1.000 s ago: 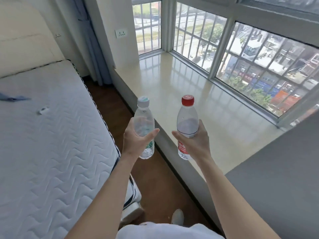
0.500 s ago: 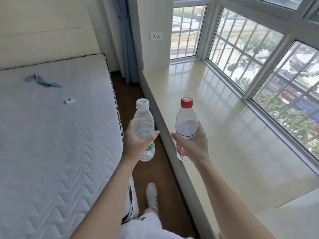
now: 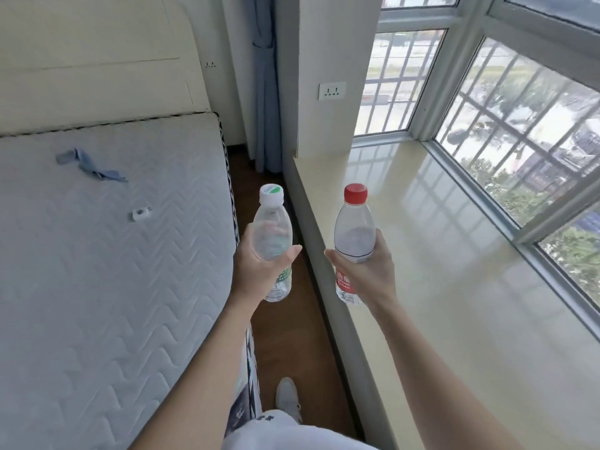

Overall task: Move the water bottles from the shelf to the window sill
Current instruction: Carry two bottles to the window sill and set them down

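My left hand (image 3: pixel 258 271) grips a clear water bottle with a white cap and green label (image 3: pixel 272 235), held upright over the strip of wooden floor. In my right hand (image 3: pixel 367 274) is a clear water bottle with a red cap and red label (image 3: pixel 354 232), also upright, hanging just above the near edge of the window sill (image 3: pixel 454 271). The sill is a wide, glossy beige slab that runs along the barred windows on the right. No shelf is in view.
A bare white mattress (image 3: pixel 97 271) fills the left, with a blue cloth strip (image 3: pixel 91 165) and a small white item (image 3: pixel 141 213) on it. A narrow wooden floor strip (image 3: pixel 285 336) runs between bed and sill. A wall pillar with a socket (image 3: pixel 331 90) ends the sill.
The view has swung left and forward along the sill; the grey surface at lower right has left the frame. Both hands still hold their bottles upright, at much the same spot in the view.
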Available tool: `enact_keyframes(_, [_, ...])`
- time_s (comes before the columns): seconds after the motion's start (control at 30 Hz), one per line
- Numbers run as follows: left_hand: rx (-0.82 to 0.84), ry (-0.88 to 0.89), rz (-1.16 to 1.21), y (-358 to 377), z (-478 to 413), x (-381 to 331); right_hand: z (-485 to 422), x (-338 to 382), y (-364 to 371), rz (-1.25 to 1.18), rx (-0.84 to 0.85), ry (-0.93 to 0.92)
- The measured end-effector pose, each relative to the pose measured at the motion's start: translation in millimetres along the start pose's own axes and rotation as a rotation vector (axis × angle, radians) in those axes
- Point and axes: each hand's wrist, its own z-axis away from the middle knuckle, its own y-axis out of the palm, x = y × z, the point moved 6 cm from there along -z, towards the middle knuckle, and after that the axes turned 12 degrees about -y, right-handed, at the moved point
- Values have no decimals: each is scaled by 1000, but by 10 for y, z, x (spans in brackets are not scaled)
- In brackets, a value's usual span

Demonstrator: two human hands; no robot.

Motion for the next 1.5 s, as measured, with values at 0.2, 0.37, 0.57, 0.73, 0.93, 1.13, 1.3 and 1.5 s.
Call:
enact_keyframes(0.2, [5, 1, -10, -130, -1080, -179, -934, 21, 598, -19, 3, -1])
enact_keyframes(0.37, [-13, -5, 1, -172, -1768, -276, -1534, -63, 928, -33, 9, 8])
enact_keyframes(0.57, [-25, -6, -8, -98, -2569, -327, -2304, -215, 1314, -55, 24, 3])
enact_keyframes(0.73, [-13, -4, -19, 128, -3364, -398, -3048, -404, 1553, -59, 22, -1])
enact_keyframes(0.93, [15, -32, -16, 655, -4501, -572, -4167, -705, 1652, -37, 20, 31])
enact_keyframes(1.13, [123, -7, -43, 1369, -5516, -810, -5204, -977, 1538, -40, -39, 72])
enact_keyframes(1.3, [252, 14, -38, 1983, -6023, -952, -5646, -1228, 1277, -15, -158, 125])
enact_keyframes(1.5, [417, 37, -61, 2704, -6393, -1075, -5883, -1486, 953, 16, -311, 213])
